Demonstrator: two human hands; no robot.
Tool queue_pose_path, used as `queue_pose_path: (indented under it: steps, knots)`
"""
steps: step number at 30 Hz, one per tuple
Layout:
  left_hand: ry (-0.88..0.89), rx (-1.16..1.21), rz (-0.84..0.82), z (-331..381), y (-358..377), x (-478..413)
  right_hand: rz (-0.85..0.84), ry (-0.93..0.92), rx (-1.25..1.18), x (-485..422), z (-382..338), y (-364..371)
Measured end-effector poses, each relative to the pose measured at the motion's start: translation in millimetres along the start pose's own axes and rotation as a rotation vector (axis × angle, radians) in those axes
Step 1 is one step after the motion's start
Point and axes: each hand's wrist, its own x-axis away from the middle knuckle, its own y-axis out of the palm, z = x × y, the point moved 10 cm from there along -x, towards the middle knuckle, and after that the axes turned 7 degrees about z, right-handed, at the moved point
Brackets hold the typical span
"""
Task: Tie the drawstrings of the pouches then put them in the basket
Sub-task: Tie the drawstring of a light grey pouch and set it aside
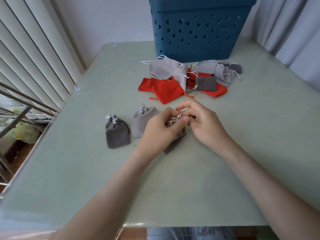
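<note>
While the dark grey pouch (173,144) is held low over the counter (173,187), near the middle, its long axis is seen running near-to-far. The closed bottom points back toward the person and slightly left; the gathered neck points away, toward the pile.

- Left hand (159,129): fingers are curled round the neck of the pouch.
- Right hand (206,125): the silver drawstring (178,116) is pinched just beside the left hand, with the forefinger raised above the cord. Whether a knot is formed cannot be told.
- The hands are brought together, fingertips almost touching over the neck.

Left of the hands, a light grey pouch (140,123) is stood with its cinched neck up. Further left, two more dark grey tied pouches (117,135) are set one against the other, necks up and away.

Beyond the hands, loose pouches are heaped flat: light grey ones (162,68), red ones (166,90) and a small dark grey one (206,83), cords trailing. The blue basket (199,32), pierced with triangular holes, is placed at the far edge of the counter, just behind the heap.
</note>
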Motion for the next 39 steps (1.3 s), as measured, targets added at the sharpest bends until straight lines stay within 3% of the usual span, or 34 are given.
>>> queue_pose_path:
  steps: [3,7,14,16,19,22,28,30,35,39]
  knots:
    - [0.034,0.009,0.105,4.6,-9.5,-2.3,0.031,0.028,-0.027,0.0,0.3,1.5]
    - [-0.058,0.090,0.144,-4.2,-8.8,-5.4,0.207,-0.032,0.116,0.1,-8.6,-8.0]
    - [-0.331,0.471,-0.031,-21.8,9.7,-5.9,0.326,-0.257,0.366,4.1,-24.0,-13.1]
    - [-0.312,0.500,-0.045,-17.0,8.5,-6.6,0.298,-0.193,0.257,2.4,-21.1,-14.2]
    - [-0.294,0.580,-0.026,-13.4,5.7,-5.7,0.092,0.057,0.000,-5.7,0.2,-1.0]
    - [-0.289,0.632,0.005,-14.0,5.2,-4.0,-0.056,0.190,-0.083,-5.8,11.2,9.7]
    - [-0.263,0.564,0.041,-11.4,2.9,-3.2,-0.090,0.262,-0.122,-3.2,18.1,10.7]
    - [-0.253,0.564,0.042,-9.3,1.2,-3.7,-0.081,0.278,-0.250,-2.6,17.5,13.0]
    - [-0.320,0.732,-0.096,-2.6,9.1,-1.9,-0.180,0.341,-0.573,-1.0,8.5,19.9]
    - [-0.264,0.664,-0.163,6.4,10.8,0.0,-0.235,0.427,-0.660,5.0,8.5,18.3]
